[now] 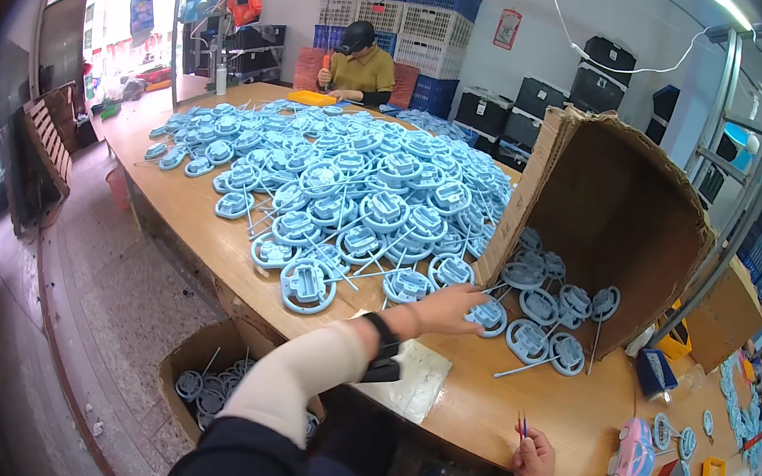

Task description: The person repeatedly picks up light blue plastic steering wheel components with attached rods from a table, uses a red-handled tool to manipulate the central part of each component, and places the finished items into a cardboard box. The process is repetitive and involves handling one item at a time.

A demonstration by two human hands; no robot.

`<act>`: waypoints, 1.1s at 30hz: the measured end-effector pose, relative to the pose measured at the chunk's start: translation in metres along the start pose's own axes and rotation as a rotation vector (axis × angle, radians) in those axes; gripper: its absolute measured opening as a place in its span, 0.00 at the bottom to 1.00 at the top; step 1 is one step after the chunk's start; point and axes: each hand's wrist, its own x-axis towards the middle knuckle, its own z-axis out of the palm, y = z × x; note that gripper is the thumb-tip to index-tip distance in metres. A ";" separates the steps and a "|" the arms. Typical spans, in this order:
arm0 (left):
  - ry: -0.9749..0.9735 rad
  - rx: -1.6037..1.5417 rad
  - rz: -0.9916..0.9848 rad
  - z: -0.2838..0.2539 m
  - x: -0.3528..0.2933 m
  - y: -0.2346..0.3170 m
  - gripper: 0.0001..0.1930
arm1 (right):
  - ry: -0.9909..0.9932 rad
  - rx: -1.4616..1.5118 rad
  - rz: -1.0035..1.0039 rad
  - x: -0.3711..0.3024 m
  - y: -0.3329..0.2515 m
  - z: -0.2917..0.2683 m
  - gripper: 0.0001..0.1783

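My left hand (449,311) reaches across the table with its fingers stretched out. Its fingertips are at the edge of a light-blue ring-shaped plastic part (488,317); whether they grip it is hard to see. At the table's front edge, my right hand (533,458) is closed around a slim dark tool with thin prongs (522,426). Beyond my left hand spreads a big heap of similar light-blue parts (351,180), many with thin sticks. Several more lie in and before the mouth of a cardboard box (617,202) on its side.
Below the table's left edge stands an open carton (170,370) holding more parts. A clear plastic sheet (413,380) lies beneath my left forearm. A pink toy car (630,456) is at the lower right. Across the table sits a person in a yellow top (362,73), before stacked crates (423,31).
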 end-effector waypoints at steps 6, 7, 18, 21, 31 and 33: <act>-0.082 0.535 -0.114 0.059 0.065 -0.009 0.36 | 0.074 -0.078 -0.116 0.011 0.027 -0.002 0.12; -0.105 0.523 -0.168 0.069 0.067 -0.009 0.35 | 0.076 -0.087 -0.128 0.008 0.024 0.000 0.12; -0.154 0.339 -0.143 0.066 0.044 0.020 0.22 | 0.060 -0.008 -0.116 0.005 0.018 0.001 0.13; -0.069 0.214 -0.139 0.055 0.031 0.035 0.20 | 0.077 0.014 -0.098 0.003 0.013 0.007 0.14; 0.184 0.063 -0.001 0.057 -0.063 0.123 0.37 | 0.048 -0.087 -0.016 -0.008 -0.023 0.025 0.14; 0.285 0.020 0.072 0.067 -0.079 0.136 0.39 | -0.009 -0.193 -0.030 -0.011 -0.032 0.034 0.14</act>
